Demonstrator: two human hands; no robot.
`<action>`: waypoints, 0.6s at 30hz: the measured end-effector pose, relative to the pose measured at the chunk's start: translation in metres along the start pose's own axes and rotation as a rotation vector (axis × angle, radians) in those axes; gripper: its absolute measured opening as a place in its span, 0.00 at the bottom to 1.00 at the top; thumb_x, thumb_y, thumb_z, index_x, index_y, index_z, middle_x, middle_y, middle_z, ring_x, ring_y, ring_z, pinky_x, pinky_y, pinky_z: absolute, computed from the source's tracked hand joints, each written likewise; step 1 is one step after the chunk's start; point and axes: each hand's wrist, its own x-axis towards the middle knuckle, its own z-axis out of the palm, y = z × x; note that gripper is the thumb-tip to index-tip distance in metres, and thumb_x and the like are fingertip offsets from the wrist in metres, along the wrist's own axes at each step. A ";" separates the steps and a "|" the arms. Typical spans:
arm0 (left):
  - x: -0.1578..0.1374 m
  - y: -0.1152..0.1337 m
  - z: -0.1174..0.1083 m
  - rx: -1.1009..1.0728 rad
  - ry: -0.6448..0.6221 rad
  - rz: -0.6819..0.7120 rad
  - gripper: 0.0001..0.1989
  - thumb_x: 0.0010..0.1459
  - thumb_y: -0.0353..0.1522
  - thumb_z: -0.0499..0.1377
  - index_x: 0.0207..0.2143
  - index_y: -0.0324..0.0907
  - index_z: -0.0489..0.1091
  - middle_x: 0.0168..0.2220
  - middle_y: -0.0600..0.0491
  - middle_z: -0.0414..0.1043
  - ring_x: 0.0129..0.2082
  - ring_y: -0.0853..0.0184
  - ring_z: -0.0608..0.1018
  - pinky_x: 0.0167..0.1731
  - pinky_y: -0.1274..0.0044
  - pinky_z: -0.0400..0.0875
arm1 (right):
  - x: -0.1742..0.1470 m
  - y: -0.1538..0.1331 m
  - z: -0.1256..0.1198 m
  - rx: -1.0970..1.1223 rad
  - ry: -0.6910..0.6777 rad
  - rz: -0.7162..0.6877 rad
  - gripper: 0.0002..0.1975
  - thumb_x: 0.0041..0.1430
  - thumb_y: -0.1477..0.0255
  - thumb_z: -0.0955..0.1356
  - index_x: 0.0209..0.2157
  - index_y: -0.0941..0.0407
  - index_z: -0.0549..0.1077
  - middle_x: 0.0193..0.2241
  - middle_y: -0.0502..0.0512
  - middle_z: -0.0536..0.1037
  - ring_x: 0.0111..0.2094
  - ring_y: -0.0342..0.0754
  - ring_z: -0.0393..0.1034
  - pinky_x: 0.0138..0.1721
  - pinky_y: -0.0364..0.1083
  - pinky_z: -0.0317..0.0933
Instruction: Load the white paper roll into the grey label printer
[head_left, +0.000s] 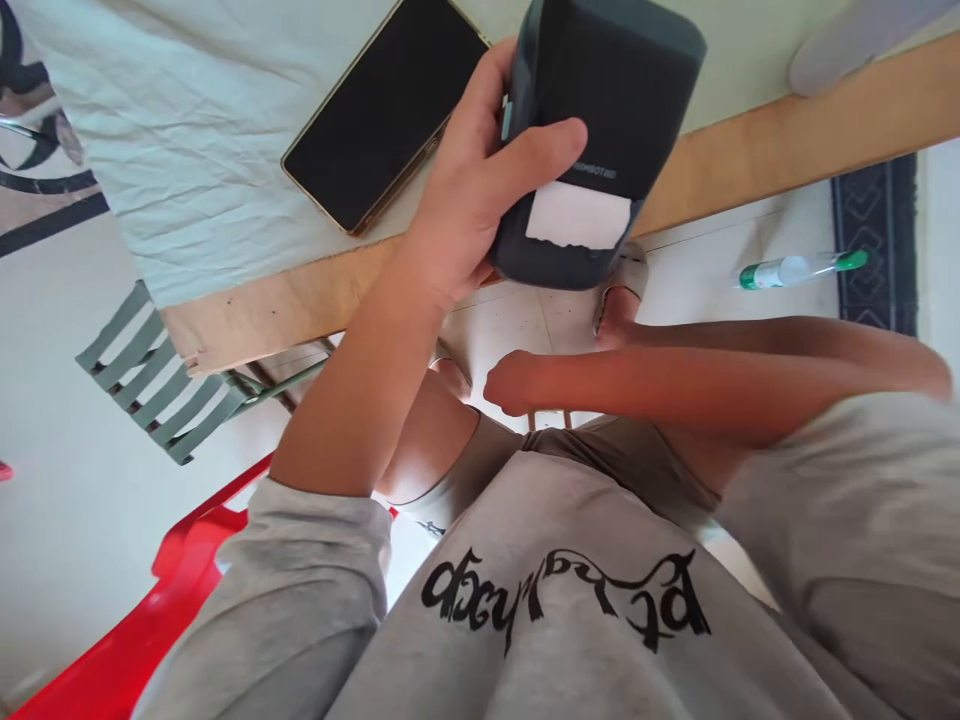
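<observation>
My left hand [480, 175] is closed around a dark handheld label printer [600, 90], with the thumb lying across its front. A white label [579, 216] with a ragged lower edge covers the printer's lower end. Under and beside this hand, a smartphone [382, 110] with a black screen and gold-edged case lies on the table. My right hand [514, 383] is low, above my lap and apart from the printer. Its fingers are curled into a fist, and whatever may be inside is hidden.
The table has a pale cloth [150, 150] and a bare wooden edge [765, 135]. A whitish rounded object [832, 60] sits at the upper right. A plastic bottle [795, 270] lies on the floor by a dark patterned mat [874, 220]. Left are a green slatted stool [161, 375] and red chair [172, 590].
</observation>
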 end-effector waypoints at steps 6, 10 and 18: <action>0.002 -0.001 -0.005 0.008 -0.045 0.014 0.08 0.51 0.31 0.54 0.36 0.46 0.63 0.33 0.55 0.66 0.29 0.75 0.70 0.27 0.79 0.66 | -0.110 0.004 -0.023 -0.119 0.127 0.009 0.31 0.54 0.52 0.50 0.42 0.62 0.66 0.33 0.54 0.65 0.39 0.26 0.54 0.54 0.42 0.57; 0.001 0.000 -0.002 0.033 -0.029 0.048 0.10 0.51 0.28 0.53 0.38 0.43 0.62 0.31 0.59 0.66 0.33 0.75 0.75 0.29 0.84 0.67 | -0.161 0.028 -0.048 -0.213 0.728 0.177 0.38 0.51 0.47 0.42 0.36 0.54 0.70 0.35 0.53 0.66 0.46 0.34 0.53 0.57 0.47 0.46; 0.002 0.000 0.003 0.044 0.057 0.076 0.14 0.51 0.25 0.54 0.42 0.40 0.62 0.34 0.56 0.66 0.32 0.78 0.73 0.40 0.81 0.67 | -0.157 0.044 -0.062 -0.061 1.246 0.336 0.40 0.49 0.60 0.35 0.52 0.49 0.62 0.50 0.44 0.59 0.56 0.44 0.52 0.58 0.43 0.47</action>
